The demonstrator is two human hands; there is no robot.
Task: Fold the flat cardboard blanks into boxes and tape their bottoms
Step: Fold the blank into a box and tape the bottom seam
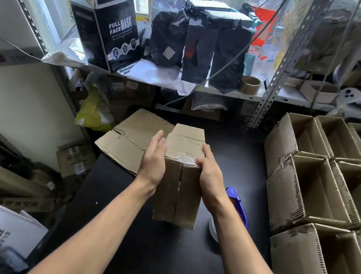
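Two hands flank the box [179, 183] above the worktop [159, 250]: left hand [154, 156] flat and open against its side, right hand [208, 171] gripping the taped edge. Rub tape [185, 158] firmly along the seam; keep flaps flush.

Shelf clutter beyond the hands
A black "FULL FACE MASK" carton [110, 31] far ahead-left; black plastic-wrapped parcels [201, 47] straight ahead.

Both forearms stretched forward, bare. Left hand [154, 156] flat, fingers straight, palm turned inward. Right hand [210, 171] opposite, thumb curled inward, fingers wrapped out of sight.
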